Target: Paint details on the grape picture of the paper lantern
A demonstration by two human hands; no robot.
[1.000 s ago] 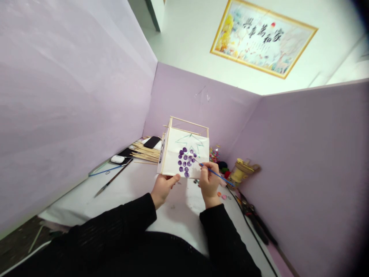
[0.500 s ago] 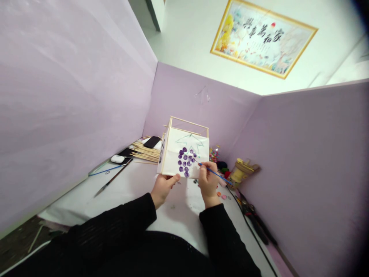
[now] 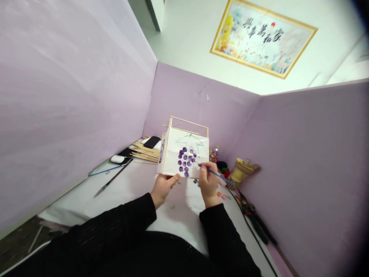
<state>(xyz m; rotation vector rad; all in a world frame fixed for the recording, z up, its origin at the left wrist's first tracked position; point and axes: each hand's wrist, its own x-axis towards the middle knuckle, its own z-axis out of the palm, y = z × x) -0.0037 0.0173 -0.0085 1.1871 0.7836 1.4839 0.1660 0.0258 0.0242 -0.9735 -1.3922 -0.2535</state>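
A paper-covered lantern frame [image 3: 173, 144] of thin wooden sticks is tilted towards me above the table. Its front panel bears a bunch of purple grapes [image 3: 186, 161] under a green leaf outline [image 3: 190, 143]; dark marks show on its left side. My left hand [image 3: 165, 187] grips the lower left edge, thumb in front and fingers hidden behind. In my right hand [image 3: 209, 181] a thin blue paintbrush [image 3: 216, 173] is pinched, its tip at the right side of the grapes. Whether the tip touches the paper I cannot tell.
Left on the white-covered table [image 3: 129, 196] lie a large brush [image 3: 113, 177], another blue brush [image 3: 106, 170], a white case [image 3: 117, 159], wooden sticks [image 3: 145, 151] and a black phone [image 3: 152, 142]. Rightward are a yellow container [image 3: 240, 171] and pliers [image 3: 250, 211]. Lilac partitions [image 3: 305, 154] enclose the table.
The brush tip has shifted very slightly by the right-hand grapes. My left hand and the lantern frame stay in place.
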